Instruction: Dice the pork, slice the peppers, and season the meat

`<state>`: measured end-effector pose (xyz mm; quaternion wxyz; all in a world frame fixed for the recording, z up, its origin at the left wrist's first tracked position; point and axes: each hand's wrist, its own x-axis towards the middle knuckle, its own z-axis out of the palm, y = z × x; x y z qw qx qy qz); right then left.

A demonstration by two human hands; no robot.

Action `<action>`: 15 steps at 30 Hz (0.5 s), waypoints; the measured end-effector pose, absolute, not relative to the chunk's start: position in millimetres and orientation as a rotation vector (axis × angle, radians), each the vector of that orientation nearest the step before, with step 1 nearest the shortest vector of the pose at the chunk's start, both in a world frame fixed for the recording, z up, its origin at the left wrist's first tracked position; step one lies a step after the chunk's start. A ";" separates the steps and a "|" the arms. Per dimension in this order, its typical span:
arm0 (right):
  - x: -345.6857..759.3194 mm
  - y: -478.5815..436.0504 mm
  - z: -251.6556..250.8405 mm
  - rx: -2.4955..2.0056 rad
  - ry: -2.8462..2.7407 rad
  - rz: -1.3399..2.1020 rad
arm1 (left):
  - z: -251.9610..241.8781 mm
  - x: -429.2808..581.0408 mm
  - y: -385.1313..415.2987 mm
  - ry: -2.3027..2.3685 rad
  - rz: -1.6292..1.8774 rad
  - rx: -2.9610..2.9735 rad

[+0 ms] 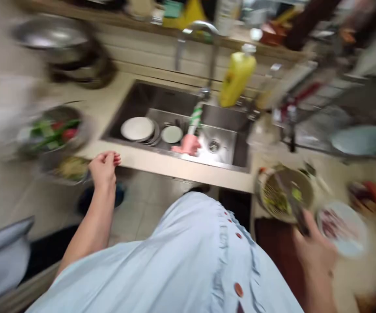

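My right hand (316,248) is closed round the dark handle of a knife (290,198). The blade, smeared by motion, lies across my view of a colander (307,187) with green vegetable pieces in it. Close beside that hand is a white plate (354,234) of sliced, reddish meat. My left hand (105,167) is held with curled fingers near the counter's front edge, and nothing shows in it. Just left of it are a container of pale yellowish food (72,167) and a bowl of green and red vegetables (53,130).
Ahead is a sink (162,98) with stacked plates (137,129), a small dish (171,134) and a pink cloth (189,144). A tap (212,56) and a yellow bottle (236,80) stand behind it. Metal pots (74,56) are at back left, a dish rack (324,104) at right.
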<state>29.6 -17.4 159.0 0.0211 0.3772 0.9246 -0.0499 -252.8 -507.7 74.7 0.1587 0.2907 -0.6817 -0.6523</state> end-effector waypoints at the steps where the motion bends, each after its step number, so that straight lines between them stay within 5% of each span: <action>1: 42.5 -15.2 166.1 1.272 2.798 -0.015 | 71.7 -251.7 -467.2 -2.052 -1.916 0.588; 4: 51.9 -11.9 179.6 1.255 2.644 0.292 | 87.4 -229.1 -323.0 -2.339 -2.037 -0.455; 8: 39.3 -9.8 194.6 1.135 2.561 0.434 | 137.7 -175.7 -145.3 -1.810 -1.931 -2.076; 15: 46.0 -5.8 231.8 1.191 2.416 0.532 | 141.9 -151.4 2.4 -1.468 -1.417 -2.611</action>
